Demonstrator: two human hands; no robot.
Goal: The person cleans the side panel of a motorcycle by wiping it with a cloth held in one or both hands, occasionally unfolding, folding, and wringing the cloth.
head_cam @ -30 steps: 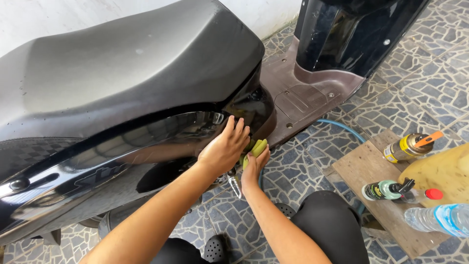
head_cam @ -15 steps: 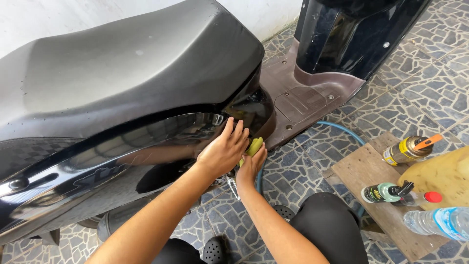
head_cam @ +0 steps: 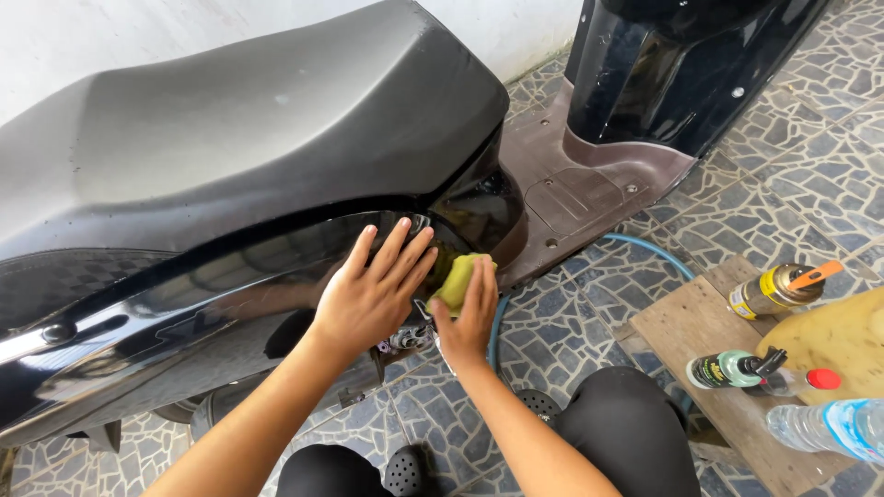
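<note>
Near the lower centre of the frame, your right hand [head_cam: 468,313] is gripping the yellow-green sponge [head_cam: 458,279] with curled fingers and pressing it on the scooter's glossy black side panel [head_cam: 230,276]. Your left hand [head_cam: 373,294] is lying flat just beside it, fingers spread open, holding nothing. You are doing well to brace like this; I judge small, even circles are best on the curved edge. Further up, the grey seat [head_cam: 258,129] is filling the upper left.

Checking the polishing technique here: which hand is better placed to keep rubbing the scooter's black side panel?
Probably the right hand: it already grips the yellow-green sponge against the glossy black panel. The left hand lies flat on the panel, empty.
</note>
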